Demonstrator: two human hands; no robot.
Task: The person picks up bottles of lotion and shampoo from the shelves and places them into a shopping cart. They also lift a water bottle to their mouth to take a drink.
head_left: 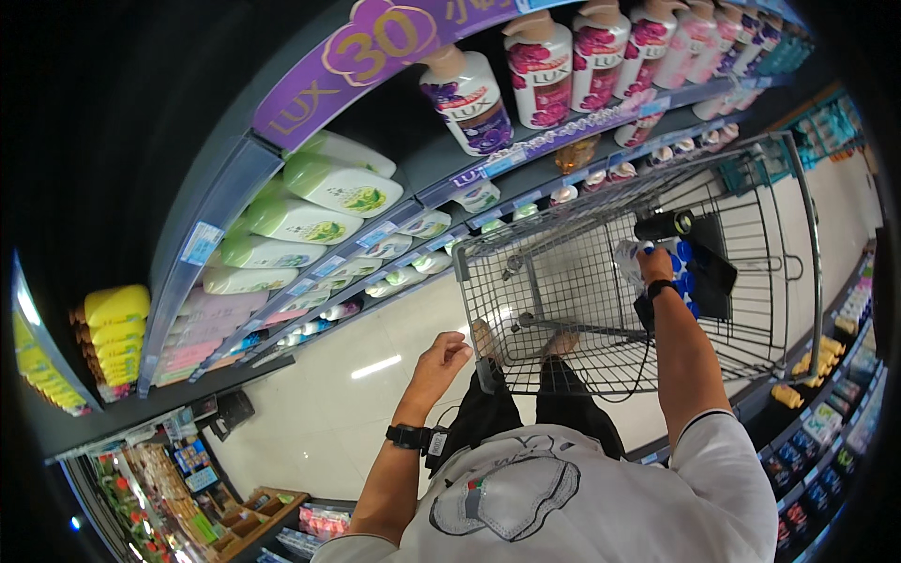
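Observation:
My right hand (654,266) reaches down into the wire shopping cart (549,267). Its fingers are closed on a pack of clear plastic bottles (627,259) with blue caps; part of the grip is hidden. Beside the pack lie a dark cylindrical container (663,224) with a green-edged end and a flat black item (715,267). My left hand (439,366) hangs in the air just left of the cart's near corner. It holds nothing, its fingers loosely bent and a little apart.
Shelves of pump bottles (466,101) and green-white bottles (328,183) run along the left and far side. Yellow bottles (114,324) stand at the far left. Another stocked shelf (826,422) borders the right. A wooden bin (258,521) stands at lower left on the tiled floor (324,422).

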